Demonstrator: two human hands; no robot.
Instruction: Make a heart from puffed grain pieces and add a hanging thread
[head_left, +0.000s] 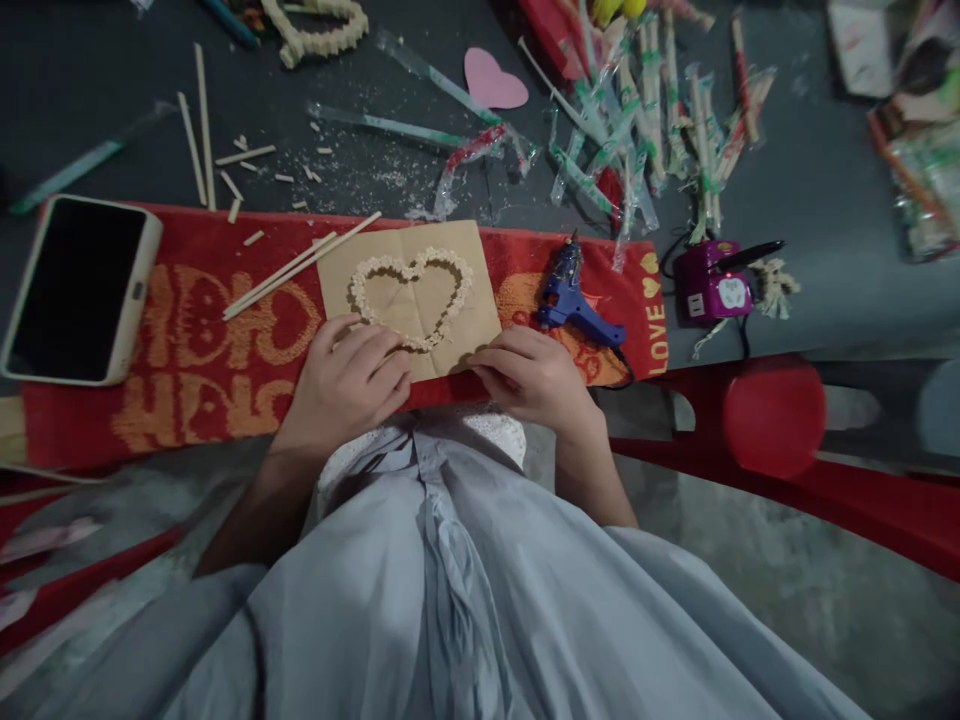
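Observation:
A heart-shaped outline made of short pale stick pieces lies on a creased sheet of brown paper. My left hand rests over the paper's lower left edge, its loosely bent fingers beside the heart's lower left side. At the lower right corner of the sheet, my right hand lies with fingers lightly bent and fingertips touching the paper. I see nothing held in either hand, though the undersides are hidden. Two wooden chopsticks lie across the paper's upper left edge. Right of the sheet is a blue glue gun.
Under the paper lies a red towel, with a phone at its left end. Stick bits and wrapped chopsticks are scattered behind. A pink paper heart, a purple box and a red stool are also around.

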